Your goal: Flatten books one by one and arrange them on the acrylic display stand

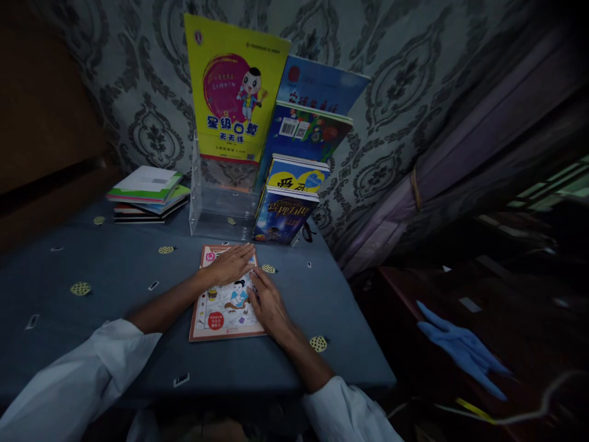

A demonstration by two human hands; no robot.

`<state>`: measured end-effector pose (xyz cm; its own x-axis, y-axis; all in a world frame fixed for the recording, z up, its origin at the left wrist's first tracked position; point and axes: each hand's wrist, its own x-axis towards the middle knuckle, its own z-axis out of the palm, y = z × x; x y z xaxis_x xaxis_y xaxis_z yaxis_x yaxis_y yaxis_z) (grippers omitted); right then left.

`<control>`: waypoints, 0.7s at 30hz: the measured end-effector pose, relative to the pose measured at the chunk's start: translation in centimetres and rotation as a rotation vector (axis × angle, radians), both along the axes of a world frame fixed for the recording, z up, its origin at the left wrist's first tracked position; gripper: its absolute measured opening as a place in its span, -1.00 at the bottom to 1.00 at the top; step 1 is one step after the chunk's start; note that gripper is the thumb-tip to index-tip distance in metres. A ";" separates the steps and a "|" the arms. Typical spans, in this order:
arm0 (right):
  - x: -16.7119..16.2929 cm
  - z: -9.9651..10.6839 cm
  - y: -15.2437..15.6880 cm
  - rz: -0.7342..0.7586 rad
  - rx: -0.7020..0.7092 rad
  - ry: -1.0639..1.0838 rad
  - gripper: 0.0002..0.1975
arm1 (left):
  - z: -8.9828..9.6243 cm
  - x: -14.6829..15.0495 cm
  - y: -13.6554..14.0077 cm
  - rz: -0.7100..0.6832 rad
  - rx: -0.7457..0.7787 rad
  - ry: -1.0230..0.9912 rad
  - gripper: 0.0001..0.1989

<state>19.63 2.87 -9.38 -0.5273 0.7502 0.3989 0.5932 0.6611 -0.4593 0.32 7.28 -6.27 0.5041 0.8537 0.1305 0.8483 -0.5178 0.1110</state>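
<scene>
1. A thin picture-covered paperback (230, 310) is laid flat on the table (115, 270), in front of the clear rack, its cover turned up and its lower edge set towards the wearer, so that the cover can be read.
2. Its upper part is covered by the left hand (230, 265); the fingers are stretched out nearly straight across the cover, and nothing is seen gripped.
3. The right edge is overlapped by the right hand (270, 306); its fingers are extended towards the left hand, with the thumb spread apart. Whether the edge is lightly pinched cannot be told. The book seems to be steadied by both palms.
4. Behind it, books are held upright by the clear stepped rack (216, 224): a yellow arithmetic workbook (237, 92) at the left, and a blue-covered row (283, 215) at the right, stepped so that the covers behind are left visible.
5. A stack of books (147, 195) is laid flat left of the rack, apparently slightly fanned.
6. The table is covered with a grey-blue cloth, printed with yellow pineapples and small labels.
7. The wall is lined with damask-patterned wallpaper (156, 135); a curtain (381, 215) is gathered by a tie at the right.
8. A blue glove (460, 350) is left on a dark reddish surface (400, 294) beyond the table, dimly lit.
</scene>
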 end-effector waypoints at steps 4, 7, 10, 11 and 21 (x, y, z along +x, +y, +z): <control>0.0 0.2 -0.1 0.007 -0.007 -0.013 -0.55 | 0.4 0.1 -0.2 0.001 -0.007 0.006 -0.43; 0.1 0.4 -0.1 0.009 -0.014 -0.008 -0.55 | 0.5 0.1 -0.2 0.004 -0.010 0.010 -0.43; 0.0 0.4 -0.1 0.007 -0.026 -0.006 -0.55 | 0.3 0.0 -0.1 0.004 -0.005 0.009 -0.43; 0.0 0.4 -0.1 0.010 -0.029 -0.007 -0.55 | 0.2 0.0 -0.1 0.004 -0.001 0.008 -0.43; 0.0 0.0 -0.1 0.001 -0.034 0.019 -0.55 | -0.9 -0.4 0.4 -0.035 0.031 -0.020 -0.41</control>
